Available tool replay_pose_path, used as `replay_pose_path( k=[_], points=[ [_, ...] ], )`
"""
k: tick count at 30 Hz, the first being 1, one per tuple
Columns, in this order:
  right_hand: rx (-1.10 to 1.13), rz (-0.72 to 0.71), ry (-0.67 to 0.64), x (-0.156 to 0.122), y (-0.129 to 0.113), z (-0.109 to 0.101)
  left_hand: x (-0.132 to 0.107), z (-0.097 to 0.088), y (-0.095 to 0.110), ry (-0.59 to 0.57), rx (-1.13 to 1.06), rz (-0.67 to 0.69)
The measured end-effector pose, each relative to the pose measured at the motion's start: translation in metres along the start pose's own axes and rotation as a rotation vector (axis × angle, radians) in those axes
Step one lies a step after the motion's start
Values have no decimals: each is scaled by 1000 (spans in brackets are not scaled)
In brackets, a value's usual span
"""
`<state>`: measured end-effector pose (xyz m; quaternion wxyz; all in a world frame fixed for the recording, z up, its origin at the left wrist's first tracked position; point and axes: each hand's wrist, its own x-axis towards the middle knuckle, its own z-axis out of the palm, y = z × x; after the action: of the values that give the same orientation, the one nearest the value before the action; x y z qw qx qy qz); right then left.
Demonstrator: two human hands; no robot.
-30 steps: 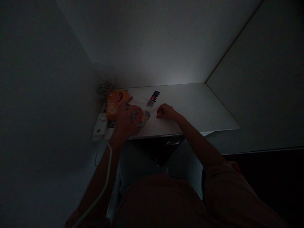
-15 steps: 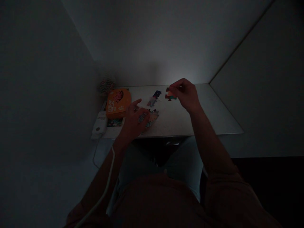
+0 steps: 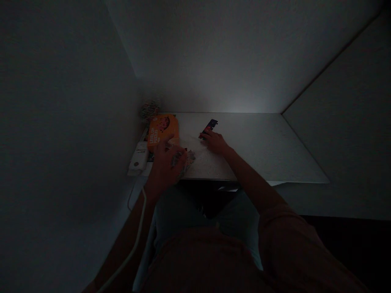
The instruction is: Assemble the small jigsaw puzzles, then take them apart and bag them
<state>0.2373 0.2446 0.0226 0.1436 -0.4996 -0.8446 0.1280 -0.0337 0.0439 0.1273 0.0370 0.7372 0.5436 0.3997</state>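
Dim light makes details hard to read. My left hand (image 3: 165, 165) is curled around a clear plastic bag of puzzle pieces (image 3: 190, 158) near the table's front edge, thumb and fingers on its left side. My right hand (image 3: 215, 142) is lowered to the table, with its fingertips on a puzzle piece at the lower end of a dark strip of puzzle pieces (image 3: 214, 123). The fingers partly cover the strip, so I cannot tell whether the piece is joined to it.
An orange puzzle box (image 3: 161, 126) lies left of my left hand, over some printed sheets. Beside it is a white device (image 3: 139, 156) with a cable (image 3: 130, 197). A round speckled object (image 3: 149, 109) stands in the back left corner. Walls (image 3: 220, 73) border the white table (image 3: 269, 146).
My right hand has come down and left from above the table, bringing the pinched puzzle piece to the dark strip. My left hand stays at the bag. The view has shifted slightly.
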Motion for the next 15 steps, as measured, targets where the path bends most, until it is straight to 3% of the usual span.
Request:
replay_pose_path(
  k=[4,12,15],
  points=[
    [-33,-36,-6,-37,0,3,-1,-4,-2,16,-24,14],
    [-12,-134,27,-162,-11,8,-4,-6,7,-18,-58,-1],
    [-18,-150,22,-193,-15,11,-7,-5,12,-46,-65,1]
  ],
)
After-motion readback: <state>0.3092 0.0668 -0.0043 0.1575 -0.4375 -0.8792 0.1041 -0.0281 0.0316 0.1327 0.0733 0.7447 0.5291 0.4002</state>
